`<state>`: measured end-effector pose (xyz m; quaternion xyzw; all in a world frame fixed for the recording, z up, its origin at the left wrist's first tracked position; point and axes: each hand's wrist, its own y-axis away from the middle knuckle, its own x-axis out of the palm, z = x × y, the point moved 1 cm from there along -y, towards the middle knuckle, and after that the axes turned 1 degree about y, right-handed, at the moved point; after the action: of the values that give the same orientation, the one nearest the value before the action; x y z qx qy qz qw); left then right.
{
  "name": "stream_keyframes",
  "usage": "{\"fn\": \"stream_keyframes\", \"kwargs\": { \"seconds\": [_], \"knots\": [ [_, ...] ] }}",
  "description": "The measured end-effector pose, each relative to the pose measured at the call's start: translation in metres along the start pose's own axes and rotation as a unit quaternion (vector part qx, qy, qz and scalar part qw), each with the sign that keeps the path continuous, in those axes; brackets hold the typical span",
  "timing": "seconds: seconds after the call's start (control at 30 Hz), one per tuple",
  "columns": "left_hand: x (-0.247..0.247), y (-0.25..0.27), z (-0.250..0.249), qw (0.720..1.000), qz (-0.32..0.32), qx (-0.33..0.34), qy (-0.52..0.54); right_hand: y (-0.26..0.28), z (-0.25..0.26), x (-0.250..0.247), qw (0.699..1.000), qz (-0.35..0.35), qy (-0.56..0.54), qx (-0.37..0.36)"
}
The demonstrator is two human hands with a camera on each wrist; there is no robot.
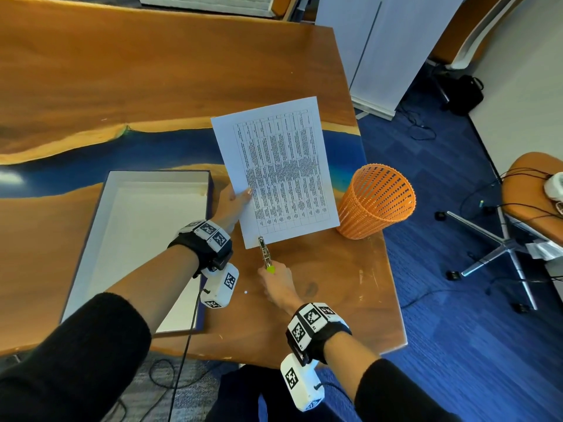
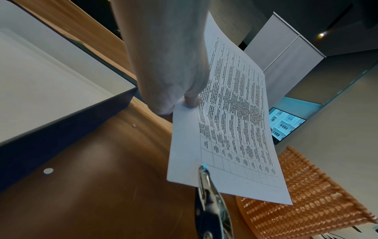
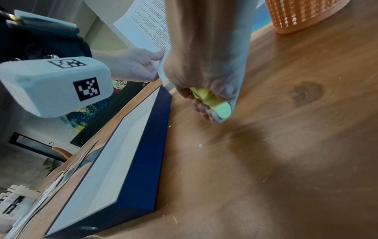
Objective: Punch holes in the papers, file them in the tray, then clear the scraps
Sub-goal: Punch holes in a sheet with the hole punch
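Note:
A printed sheet of paper (image 1: 280, 169) is held above the table, and my left hand (image 1: 231, 202) pinches its left edge with the thumb on top. My right hand (image 1: 275, 284) grips the yellow-green handles (image 3: 212, 101) of a metal hole punch (image 1: 264, 252). The punch's tip sits over the sheet's near edge (image 2: 202, 168). A shallow tray (image 1: 207, 190) with dark blue walls and a white inside lies to the left. Small round paper scraps (image 1: 245, 292) lie on the wood between the tray and my right hand, with one scrap (image 2: 48, 170) near the tray wall.
An orange mesh wastebasket (image 1: 376, 201) stands on the table to the right of the sheet, near the table's right edge (image 1: 393, 300). Beyond that edge are blue carpet, cables and a chair base (image 1: 499, 248).

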<state>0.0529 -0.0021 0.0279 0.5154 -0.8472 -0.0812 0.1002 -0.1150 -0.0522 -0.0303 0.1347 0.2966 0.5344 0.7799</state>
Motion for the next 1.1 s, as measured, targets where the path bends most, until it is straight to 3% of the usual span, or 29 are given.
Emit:
{"fn": "stream_keyframes", "kwargs": {
  "seconds": [0.37,0.7,0.87,1.1],
  "knots": [
    [-0.006,0.0,-0.001,1.0,-0.008,-0.003,-0.003,0.012,0.006,-0.004,0.994,0.011,-0.077,-0.075],
    [-0.006,0.004,-0.003,1.0,-0.006,0.002,-0.002,0.016,0.011,-0.013,0.986,-0.002,-0.031,-0.165],
    [-0.005,0.006,-0.006,1.0,-0.017,-0.003,-0.002,0.015,0.011,-0.013,0.985,-0.013,-0.044,-0.169],
    [-0.016,0.004,-0.007,1.0,-0.018,0.004,-0.003,0.014,0.001,-0.013,0.991,-0.018,-0.061,-0.117]
  ]
}}
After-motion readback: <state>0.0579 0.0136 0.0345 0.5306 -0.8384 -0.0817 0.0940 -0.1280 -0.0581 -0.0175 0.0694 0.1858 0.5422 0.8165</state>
